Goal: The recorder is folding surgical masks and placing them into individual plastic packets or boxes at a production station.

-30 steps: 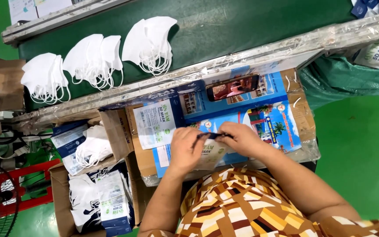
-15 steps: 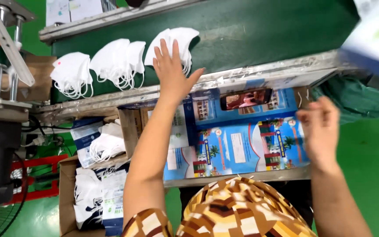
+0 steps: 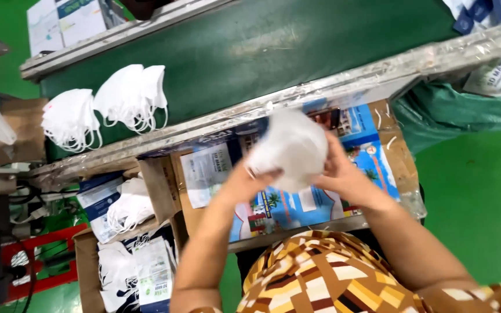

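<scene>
Since half a second ago, one stack of white face masks point(image 3: 288, 148) has been lifted off the green conveyor belt point(image 3: 273, 52) and brought over the printed blue carton sheet point(image 3: 326, 203). It is clamped between left hand point(image 3: 249, 181) and right hand point(image 3: 343, 177), both closed on it. Two mask stacks point(image 3: 102, 110) are left on the belt, so the picked bundle is judged ready for packing.

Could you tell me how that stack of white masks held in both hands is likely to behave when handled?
The stack of white masks probably feels light for its bulk, since the left hand and right hand hold it up by its sides. It looks soft and compressible, likely to bend under a squeeze. The loose ear loops on the conveyor stacks suggest it may snag or fan apart.
</scene>
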